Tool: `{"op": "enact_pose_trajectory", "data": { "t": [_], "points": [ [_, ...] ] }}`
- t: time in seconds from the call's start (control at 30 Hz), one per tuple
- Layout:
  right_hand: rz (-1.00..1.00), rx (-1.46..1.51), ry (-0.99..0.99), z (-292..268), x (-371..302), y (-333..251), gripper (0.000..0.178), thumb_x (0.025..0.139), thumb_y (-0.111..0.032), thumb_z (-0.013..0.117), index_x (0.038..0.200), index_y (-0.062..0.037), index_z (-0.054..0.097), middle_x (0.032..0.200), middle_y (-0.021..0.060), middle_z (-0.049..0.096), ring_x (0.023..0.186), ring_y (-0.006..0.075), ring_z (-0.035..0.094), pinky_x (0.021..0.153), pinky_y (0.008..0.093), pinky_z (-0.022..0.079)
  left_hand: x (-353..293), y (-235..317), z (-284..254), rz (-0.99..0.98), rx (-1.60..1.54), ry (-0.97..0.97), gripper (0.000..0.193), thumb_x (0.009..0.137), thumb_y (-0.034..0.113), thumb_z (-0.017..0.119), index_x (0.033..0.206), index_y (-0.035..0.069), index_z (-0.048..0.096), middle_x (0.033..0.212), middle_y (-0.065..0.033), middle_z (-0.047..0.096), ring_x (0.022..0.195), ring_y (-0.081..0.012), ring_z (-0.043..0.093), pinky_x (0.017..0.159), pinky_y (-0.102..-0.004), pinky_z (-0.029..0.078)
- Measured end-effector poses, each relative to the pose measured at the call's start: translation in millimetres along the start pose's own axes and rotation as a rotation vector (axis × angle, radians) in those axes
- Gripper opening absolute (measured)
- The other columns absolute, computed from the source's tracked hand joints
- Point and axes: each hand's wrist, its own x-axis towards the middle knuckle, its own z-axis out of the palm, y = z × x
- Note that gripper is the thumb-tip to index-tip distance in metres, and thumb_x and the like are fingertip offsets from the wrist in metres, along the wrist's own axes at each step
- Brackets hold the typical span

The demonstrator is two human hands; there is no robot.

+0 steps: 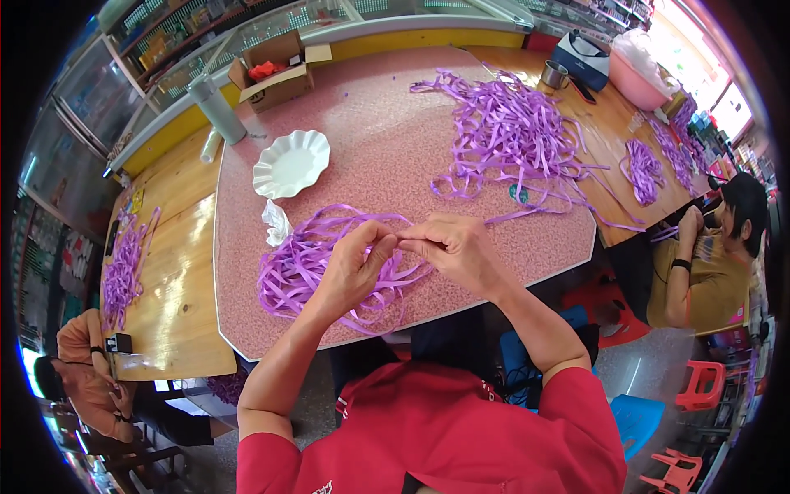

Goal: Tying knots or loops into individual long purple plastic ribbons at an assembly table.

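Ribbon, narrow, glossy purple, lies tangled in loops, left hand and right hand pinched on it.

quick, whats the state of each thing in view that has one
left hand, fingertips pinched, seemingly on ribbon
right hand, fingertips pinched, meeting the left's
near pile, loosely looped, tangled
far pile, heaped, tangled
white scalloped dish, upright, nothing seen in it
white tissue or wrap, crumpled
cardboard box, flaps open, red item inside
flask, upright
metal mug, upright
pink basin, filled with white plastic
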Motion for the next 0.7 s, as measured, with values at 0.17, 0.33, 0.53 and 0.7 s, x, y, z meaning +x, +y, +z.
{"op": "enact_pose_trajectory", "data": {
  "t": [0.17, 0.33, 0.53, 0.7],
  "points": [
    [-0.006, 0.087, 0.028, -0.3, -2.2, -6.7, 0.009, 0.085, -0.013, 0.072, 0.091, -0.0058, 0.073, 0.077, 0.0114, 0.069, 0.066, 0.0267, 0.067, 0.058, 0.0359, 0.050, -7.6, -0.2, -4.1, -0.092, -0.260, -0.051, 0.024, 0.101, 0.023, 0.057, 0.098, 0.000, 0.061, 0.086, -0.0040, 0.062, 0.083, -0.0138, 0.057, 0.077, -0.0286, 0.046],
    [-0.052, -0.025, 0.028, -5.4, -5.5, -8.6, 0.009, 0.084, -0.012, 0.072, 0.091, -0.0067, 0.073, 0.077, 0.0100, 0.069, 0.067, 0.0267, 0.067, 0.058, 0.0360, 0.050, -3.1, 6.6, 0.3, -0.175, -0.310, 0.028, 0.042, 0.106, 0.037, 0.045, 0.093, 0.000, 0.060, 0.086, -0.0050, 0.061, 0.090, -0.0119, 0.056, 0.088, -0.0301, 0.043],
    [-0.133, -0.159, 0.008, -8.8, -9.8, -14.2, 0.010, 0.083, -0.015, 0.073, 0.092, -0.0094, 0.074, 0.077, 0.0079, 0.069, 0.067, 0.0246, 0.067, 0.056, 0.0356, 0.050, -6.1, 3.7, 11.8, -0.218, -0.112, -0.075, 0.041, 0.106, 0.035, 0.046, 0.090, 0.000, 0.058, 0.081, -0.0004, 0.055, 0.077, -0.0084, 0.049, 0.069, -0.0244, 0.042],
    [-0.096, -0.192, -0.005, -7.6, -16.5, -10.7, 0.011, 0.082, -0.016, 0.073, 0.091, -0.0105, 0.075, 0.078, 0.0076, 0.069, 0.066, 0.0242, 0.067, 0.056, 0.0360, 0.050, -10.8, -0.6, 18.1, 0.038, -0.087, 0.045, 0.023, 0.102, 0.021, 0.054, 0.094, -0.001, 0.053, 0.078, -0.0096, 0.053, 0.072, -0.0176, 0.049, 0.066, -0.0331, 0.043]
  ]
}}
